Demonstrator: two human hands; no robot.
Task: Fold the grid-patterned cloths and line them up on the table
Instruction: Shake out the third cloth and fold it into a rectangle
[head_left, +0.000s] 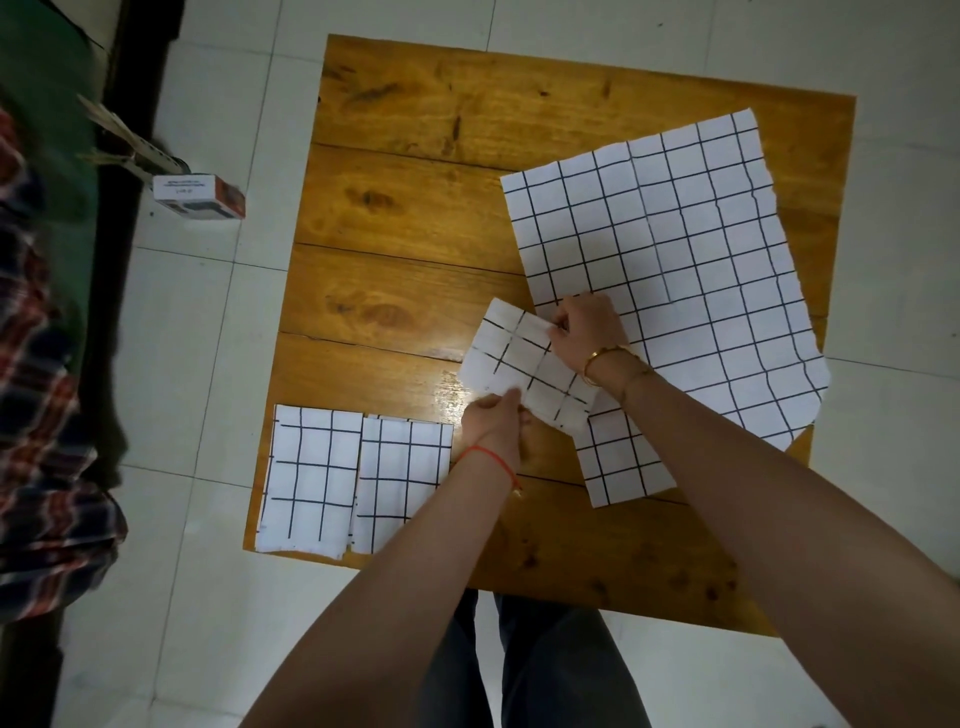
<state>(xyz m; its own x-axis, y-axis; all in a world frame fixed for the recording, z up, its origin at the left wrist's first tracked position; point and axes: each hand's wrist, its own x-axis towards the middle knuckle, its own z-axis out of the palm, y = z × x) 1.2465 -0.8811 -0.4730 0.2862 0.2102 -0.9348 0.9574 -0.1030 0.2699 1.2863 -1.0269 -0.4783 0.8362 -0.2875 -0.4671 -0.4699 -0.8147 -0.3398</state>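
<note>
Hands, two: our left hand (492, 423) and right hand (587, 332) pinch opposite edges of one small folded white grid cloth (524, 364) above the square wooden table (415, 208); two folded grid cloths (311, 478) (402, 480) line its near-left edge, one large unfolded grid cloth (675, 270) covers its right side

Dim, glare on table (452, 384), edges perhaps warped

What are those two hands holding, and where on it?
A small folded grid cloth. The left hand pinches its near edge; the right hand pinches its far right corner, over the big unfolded cloth.
</note>
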